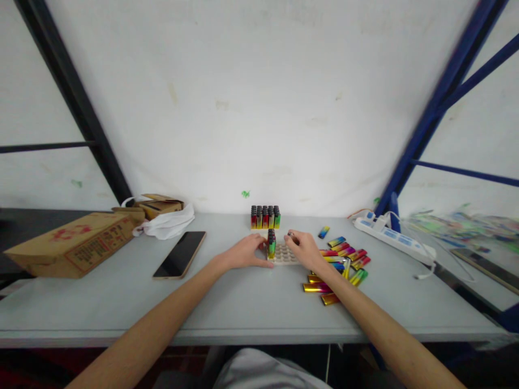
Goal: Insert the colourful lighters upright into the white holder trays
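Note:
A pale tray with round holes (287, 256) lies on the table in front of me. A row of upright lighters (271, 246) with black tops stands along its left end. My left hand (246, 252) curls around that end, thumb at the front corner and fingers behind, gripping the tray beside the lighters. Over the tray's right part, my right hand (304, 248) is pinched around a lighter (291, 234); only its dark metal top shows, the rest is hidden by the fingers. Loose multicoloured lighters (317, 287) lie in a pile under and beside my right forearm.
A block of upright lighters (265, 218) stands behind the tray. Left are a phone (180, 255), a white plastic bag (170, 222) and a cardboard box (77, 243). A white power strip (393, 237) with cables lies right. A wall closes off the table's (243, 308) back.

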Available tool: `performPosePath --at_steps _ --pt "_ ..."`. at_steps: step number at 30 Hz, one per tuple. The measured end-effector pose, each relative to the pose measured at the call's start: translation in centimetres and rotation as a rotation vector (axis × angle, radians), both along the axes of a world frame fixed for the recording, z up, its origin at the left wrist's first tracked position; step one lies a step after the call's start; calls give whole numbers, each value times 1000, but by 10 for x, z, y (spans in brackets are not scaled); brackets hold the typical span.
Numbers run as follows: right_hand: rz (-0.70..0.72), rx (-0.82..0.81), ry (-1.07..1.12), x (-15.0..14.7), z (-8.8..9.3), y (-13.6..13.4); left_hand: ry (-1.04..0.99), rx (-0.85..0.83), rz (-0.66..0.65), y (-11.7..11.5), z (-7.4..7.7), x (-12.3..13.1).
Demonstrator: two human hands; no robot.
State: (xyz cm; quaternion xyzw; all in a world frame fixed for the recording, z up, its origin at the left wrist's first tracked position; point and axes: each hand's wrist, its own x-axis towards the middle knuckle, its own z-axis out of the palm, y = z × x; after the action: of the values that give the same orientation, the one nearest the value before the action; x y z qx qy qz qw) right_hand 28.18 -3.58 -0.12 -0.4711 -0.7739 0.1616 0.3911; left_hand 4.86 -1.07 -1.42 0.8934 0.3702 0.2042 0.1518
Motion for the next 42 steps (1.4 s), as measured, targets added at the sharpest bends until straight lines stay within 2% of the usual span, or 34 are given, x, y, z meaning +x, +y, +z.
performPosePath --at_steps 5,10,16,22,30,37,40,42 --pt "17 31 -31 1 0 -1 -12 11 1 1 -2 0" --pt "131 57 -73 2 2 -4 -10 -1 5 0 0 0" --pt "226 187 -147 4 2 -3 8 -11 10 0 0 0" --pt "259 58 -181 6 0 -3 24 -5 13 0 -1 0" --pt "355 4 -251 2 4 -6 25 1 11 0 -1 0" --pt "339 152 -477 -4 -3 -4 2 14 8 0 0 0" --pt "375 115 -485 -2 1 -6 1 8 -1 -1 1 0" --pt "311 95 -461 6 7 -5 2 4 0 -1 1 0"
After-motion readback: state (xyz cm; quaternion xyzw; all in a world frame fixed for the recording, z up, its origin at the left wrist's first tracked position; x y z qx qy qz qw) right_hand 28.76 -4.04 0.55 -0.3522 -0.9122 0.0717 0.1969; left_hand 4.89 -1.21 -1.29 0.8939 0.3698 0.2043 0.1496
